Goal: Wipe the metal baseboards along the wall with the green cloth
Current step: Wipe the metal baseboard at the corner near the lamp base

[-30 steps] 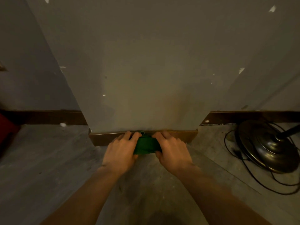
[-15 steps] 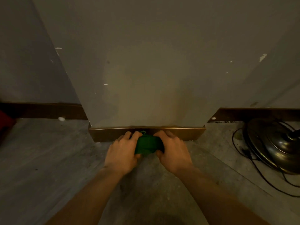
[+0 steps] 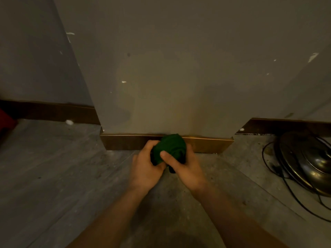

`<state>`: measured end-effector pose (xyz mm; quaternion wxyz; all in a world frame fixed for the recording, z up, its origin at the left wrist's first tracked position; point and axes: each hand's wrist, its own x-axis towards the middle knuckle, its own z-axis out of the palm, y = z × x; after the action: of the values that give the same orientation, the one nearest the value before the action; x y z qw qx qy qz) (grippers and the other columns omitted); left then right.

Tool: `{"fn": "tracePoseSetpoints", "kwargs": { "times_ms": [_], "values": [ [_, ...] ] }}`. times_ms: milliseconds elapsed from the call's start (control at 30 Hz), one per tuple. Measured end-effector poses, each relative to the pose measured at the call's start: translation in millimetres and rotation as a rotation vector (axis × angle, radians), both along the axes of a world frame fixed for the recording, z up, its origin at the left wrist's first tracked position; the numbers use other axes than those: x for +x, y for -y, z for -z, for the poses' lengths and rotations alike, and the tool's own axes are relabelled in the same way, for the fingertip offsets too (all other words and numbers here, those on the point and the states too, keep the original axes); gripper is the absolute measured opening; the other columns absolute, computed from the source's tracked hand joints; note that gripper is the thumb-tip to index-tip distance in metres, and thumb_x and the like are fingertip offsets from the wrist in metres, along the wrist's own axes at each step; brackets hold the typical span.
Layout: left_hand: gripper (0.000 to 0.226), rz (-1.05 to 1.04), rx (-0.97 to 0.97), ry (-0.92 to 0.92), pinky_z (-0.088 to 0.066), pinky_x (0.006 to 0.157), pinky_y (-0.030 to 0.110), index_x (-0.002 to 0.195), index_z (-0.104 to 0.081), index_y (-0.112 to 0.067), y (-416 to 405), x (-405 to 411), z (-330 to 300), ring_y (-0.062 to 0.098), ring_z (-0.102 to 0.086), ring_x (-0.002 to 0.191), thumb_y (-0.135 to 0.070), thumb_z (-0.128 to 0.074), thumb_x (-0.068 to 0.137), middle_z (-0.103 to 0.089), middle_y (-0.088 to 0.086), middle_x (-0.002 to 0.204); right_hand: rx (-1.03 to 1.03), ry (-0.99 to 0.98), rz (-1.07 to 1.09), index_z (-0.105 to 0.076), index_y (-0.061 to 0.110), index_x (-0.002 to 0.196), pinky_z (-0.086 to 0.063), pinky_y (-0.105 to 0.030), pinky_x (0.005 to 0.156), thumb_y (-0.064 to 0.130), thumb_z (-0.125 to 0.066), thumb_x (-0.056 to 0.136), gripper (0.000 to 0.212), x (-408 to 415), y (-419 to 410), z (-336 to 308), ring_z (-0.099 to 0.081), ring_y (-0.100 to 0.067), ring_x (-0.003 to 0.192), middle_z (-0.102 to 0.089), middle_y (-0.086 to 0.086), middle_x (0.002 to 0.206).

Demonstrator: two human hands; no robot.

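Now we hold the green cloth [image 3: 169, 146] bunched between our left hand [image 3: 146, 167] and right hand [image 3: 185, 166], both closed on it just in front of the baseboard [image 3: 125, 143], apparently refolding it, so next we press it back against the metal.

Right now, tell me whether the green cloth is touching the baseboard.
Cannot tell. In the head view the green cloth, bunched in both hands, overlaps the baseboard, but neither contact nor a gap shows plainly.
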<state>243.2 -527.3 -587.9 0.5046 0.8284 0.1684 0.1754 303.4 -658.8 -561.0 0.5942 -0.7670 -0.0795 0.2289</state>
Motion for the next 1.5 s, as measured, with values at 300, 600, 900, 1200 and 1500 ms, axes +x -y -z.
{"fn": "tracePoseSetpoints", "kwargs": {
  "times_ms": [300,600,900,1200,1500],
  "values": [
    [0.096,0.143,0.491,-0.174,-0.042,0.105,0.040,0.151,-0.028,-0.029,-9.9,-19.5,14.6,0.015,-0.044,0.129,-0.080,-0.059,0.076,-0.044,-0.004,0.146,-0.369,0.536,-0.058,-0.056,0.022,0.122,-0.055,-0.040,0.089,0.010,-0.083,0.067,0.062,12.9,2.9,-0.8,-0.060,-0.019,0.108,-0.059,0.000,0.117],
    [0.114,0.241,0.795,-0.478,0.012,0.121,0.044,0.157,0.012,-0.025,-33.6,-47.2,58.9,0.025,0.018,0.151,-0.095,-0.022,0.075,0.011,0.007,0.167,-0.968,1.138,-0.590,-0.054,0.020,0.134,-0.057,-0.043,0.068,0.017,-0.078,0.077,0.062,7.4,2.7,-6.2,-0.059,-0.038,0.108,-0.051,-0.016,0.139],
    [0.122,0.289,0.806,-0.509,0.010,0.121,0.054,0.154,0.022,-0.022,-34.2,-38.3,72.1,0.030,0.028,0.147,-0.101,-0.014,0.068,0.023,0.011,0.163,-0.990,1.362,-0.722,-0.062,0.017,0.122,-0.057,-0.044,0.071,0.018,-0.069,0.073,0.050,5.4,1.5,-1.1,-0.062,-0.036,0.100,-0.059,-0.015,0.127],
    [0.120,0.281,0.803,-0.518,-0.003,0.122,0.057,0.158,0.001,-0.012,-28.7,-35.6,86.2,0.031,0.017,0.151,-0.097,-0.017,0.075,0.009,0.014,0.165,-0.964,1.553,-0.821,-0.065,0.020,0.112,-0.054,-0.043,0.075,0.024,-0.044,0.091,0.029,8.1,7.6,22.8,-0.061,-0.036,0.101,-0.062,-0.009,0.122],
    [0.121,0.276,0.816,-0.499,-0.013,0.121,0.058,0.157,-0.010,-0.006,-29.4,-39.5,91.7,0.033,0.006,0.152,-0.096,-0.022,0.077,-0.001,0.019,0.165,-0.929,1.641,-1.030,-0.055,0.014,0.122,-0.048,-0.049,0.092,0.017,-0.054,0.095,0.027,28.2,-5.6,39.0,-0.052,-0.041,0.116,-0.052,-0.013,0.134]
  ]
}}
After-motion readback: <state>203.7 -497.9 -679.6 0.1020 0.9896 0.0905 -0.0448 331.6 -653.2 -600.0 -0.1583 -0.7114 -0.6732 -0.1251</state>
